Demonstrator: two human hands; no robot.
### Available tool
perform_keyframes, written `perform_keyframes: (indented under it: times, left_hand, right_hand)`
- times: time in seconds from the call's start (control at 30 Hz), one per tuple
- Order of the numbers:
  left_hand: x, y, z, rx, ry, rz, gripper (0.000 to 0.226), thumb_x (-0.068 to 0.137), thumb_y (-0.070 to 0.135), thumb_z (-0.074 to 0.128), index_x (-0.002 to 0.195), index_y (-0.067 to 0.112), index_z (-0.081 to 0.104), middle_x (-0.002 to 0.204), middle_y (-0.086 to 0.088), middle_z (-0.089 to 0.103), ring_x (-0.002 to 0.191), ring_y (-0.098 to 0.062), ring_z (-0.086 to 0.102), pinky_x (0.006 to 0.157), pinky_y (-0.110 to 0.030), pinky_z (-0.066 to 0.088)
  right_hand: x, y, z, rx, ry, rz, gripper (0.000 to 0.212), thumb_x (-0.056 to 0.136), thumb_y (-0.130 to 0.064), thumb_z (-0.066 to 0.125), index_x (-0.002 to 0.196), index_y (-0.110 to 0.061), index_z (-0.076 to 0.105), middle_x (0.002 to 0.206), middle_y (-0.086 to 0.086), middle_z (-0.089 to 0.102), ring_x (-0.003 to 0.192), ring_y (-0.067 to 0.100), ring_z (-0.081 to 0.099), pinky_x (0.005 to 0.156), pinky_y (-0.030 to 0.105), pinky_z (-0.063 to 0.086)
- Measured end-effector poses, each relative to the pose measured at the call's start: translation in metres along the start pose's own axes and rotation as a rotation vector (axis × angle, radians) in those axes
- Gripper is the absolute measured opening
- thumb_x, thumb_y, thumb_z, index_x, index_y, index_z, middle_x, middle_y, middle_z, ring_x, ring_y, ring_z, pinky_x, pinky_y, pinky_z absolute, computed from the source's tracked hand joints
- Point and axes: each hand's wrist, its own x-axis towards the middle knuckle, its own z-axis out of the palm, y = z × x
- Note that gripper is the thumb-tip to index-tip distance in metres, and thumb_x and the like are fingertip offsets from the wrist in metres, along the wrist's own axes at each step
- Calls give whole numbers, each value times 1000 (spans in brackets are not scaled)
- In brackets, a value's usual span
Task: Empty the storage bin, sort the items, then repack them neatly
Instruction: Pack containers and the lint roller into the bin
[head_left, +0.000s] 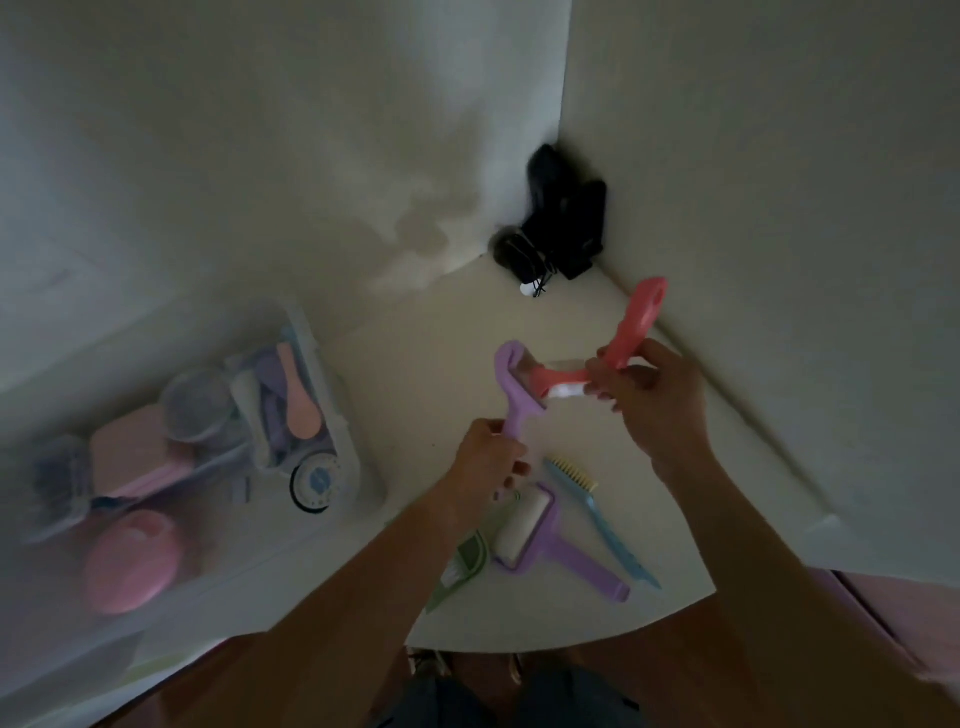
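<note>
I see both hands raised above the white desk (426, 364), each holding a lint roller. My left hand (485, 457) has its fingers curled round the handle of the purple roller (511, 387), whose head points up and away. My right hand (647, 384) has its fingers wrapped round the red roller (631, 325) near the joint of handle and head; the red handle points up toward the wall, and the red head touches the purple head, white roll between them.

On the desk below the hands lie three more items, close together:
- a second purple roller (550, 540), white roll up, handle pointing toward me and to the right;
- a blue brush (597, 514) with pale bristles, just right of it;
- a green item (462, 564), partly under my left forearm; I cannot tell what kind it is.

The storage bin (337, 415), clear plastic, stands at the left of the desk and holds items: a peach brush (298, 405), purple pieces, a round clear container (195, 402), a pink box (130, 452), a round pink case (132, 561) and a dial-like disc (314, 480). That area is blurred.

A black device (563, 218) with cords sits in the far corner, against the walls.
</note>
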Motion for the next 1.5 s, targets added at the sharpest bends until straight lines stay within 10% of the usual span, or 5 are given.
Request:
perform_keyframes:
  times: [0.23,0.63,0.93,1.23,1.5]
  left_hand:
    - [-80,49,-43,-750,-259,52,48,92,46,58,105,0,58,78,-16,59,48,-21,43,42,-23,38]
    - [-138,0,-209,-1070,68,254,12,101,12,49,102,4,57,75,-10,61,60,-20,61,51,-25,54]
    - [-139,-72,-282,-921,92,282,27,99,5,43,94,16,67,81,2,75,74,-11,69,72,-28,53]
    - [-116,-117,-332,-715,57,240,21,92,-17,44,94,-4,60,93,-18,62,90,-25,62,81,-30,58]
    - [-115,-133,-398,389,392,406,41,74,46,51,63,12,72,54,1,67,53,-14,66,55,-31,55]
  right_hand:
    - [-65,-89,40,483,-348,-7,26,96,-3,45,107,2,68,98,21,73,93,31,70,71,36,56]
    - [-142,-175,211,-264,-204,-558,45,85,2,55,118,-20,33,103,-2,62,76,21,65,66,34,49]
    - [-182,-128,325,-761,-665,-484,37,86,-46,53,112,-21,62,112,15,61,106,35,56,90,37,47]
    - [-178,-117,368,-681,-883,-513,21,85,-15,66,105,-17,62,94,-5,65,89,11,55,73,10,38]
    - [-159,-93,368,-943,-1020,-362,21,76,-4,68,96,-12,67,86,4,59,82,13,52,64,20,33]
